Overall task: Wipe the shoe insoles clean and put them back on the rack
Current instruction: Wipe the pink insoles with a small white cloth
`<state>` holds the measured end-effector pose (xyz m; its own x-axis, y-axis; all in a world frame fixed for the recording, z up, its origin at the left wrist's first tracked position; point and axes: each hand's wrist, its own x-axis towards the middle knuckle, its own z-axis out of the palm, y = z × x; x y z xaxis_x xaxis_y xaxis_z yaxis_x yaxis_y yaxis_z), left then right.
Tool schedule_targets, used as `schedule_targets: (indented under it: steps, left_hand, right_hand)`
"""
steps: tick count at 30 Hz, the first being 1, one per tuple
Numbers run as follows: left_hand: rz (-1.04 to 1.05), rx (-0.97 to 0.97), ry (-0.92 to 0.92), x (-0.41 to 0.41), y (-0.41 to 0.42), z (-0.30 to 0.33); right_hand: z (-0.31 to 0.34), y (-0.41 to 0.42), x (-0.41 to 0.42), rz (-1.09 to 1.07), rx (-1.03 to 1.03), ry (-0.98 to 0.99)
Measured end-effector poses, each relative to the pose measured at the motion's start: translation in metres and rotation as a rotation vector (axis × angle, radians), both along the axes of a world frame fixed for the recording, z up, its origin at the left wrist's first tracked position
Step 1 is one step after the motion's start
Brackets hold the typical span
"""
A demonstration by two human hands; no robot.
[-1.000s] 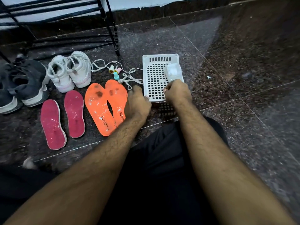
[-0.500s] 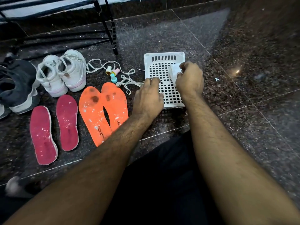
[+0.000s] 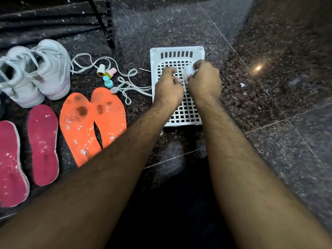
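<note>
Two orange insoles (image 3: 89, 123), stained and speckled white, lie side by side on the dark floor. Left of them lie two pink insoles (image 3: 43, 144). An upturned white plastic basket (image 3: 177, 53) sits to their right. Over it, my right hand (image 3: 204, 81) grips a small white pack of wipes (image 3: 189, 70). My left hand (image 3: 168, 85) is beside it with fingers curled toward the pack; whether it pinches anything is hidden. The black rack's leg (image 3: 107, 31) stands at the top.
A pair of white sneakers (image 3: 36, 72) stands at the left, with loose white laces (image 3: 124, 85) and three small coloured bottles (image 3: 106, 76) between them and the basket. A scrap of white paper (image 3: 242, 85) lies on the floor to the right.
Both hands went from the basket's near edge up over its middle. The right hand took hold of the white pack, and the left hand closed in beside it.
</note>
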<state>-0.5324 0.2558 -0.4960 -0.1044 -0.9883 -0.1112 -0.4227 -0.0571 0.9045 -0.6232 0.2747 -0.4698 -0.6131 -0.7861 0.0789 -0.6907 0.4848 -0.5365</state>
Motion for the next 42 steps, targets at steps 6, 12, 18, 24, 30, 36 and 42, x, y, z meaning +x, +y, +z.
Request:
schedule_targets:
  steps: [6,12,18,24,30,36,42]
  left_hand:
    - [0.01,0.111,0.146,-0.004,0.011,0.005]
    - [0.027,0.229,0.413,0.004,0.015,0.017]
    - [0.115,0.542,0.944,0.003,0.005,0.025]
    - [0.181,0.47,0.959,0.024,0.001,0.027]
    - [0.23,0.448,1.013,0.05,0.007,0.036]
    - [0.171,0.471,0.95,0.092,0.034,0.061]
    - [0.152,0.468,0.873,0.154,0.073,0.075]
  right_hand:
    - [0.007,0.008,0.001,-0.04,-0.004,-0.035]
    - [0.019,0.007,0.002,-0.051,-0.213,-0.219]
    - [0.021,0.014,0.007,0.277,-0.288,-0.827]
    - [0.017,0.02,0.004,0.458,-0.195,-0.716]
    - [0.013,0.023,0.032,0.475,-0.281,-0.516]
    - [0.013,0.041,0.076,0.468,-0.336,-0.328]
    - [0.024,0.074,0.132,0.532,-0.349,-0.423]
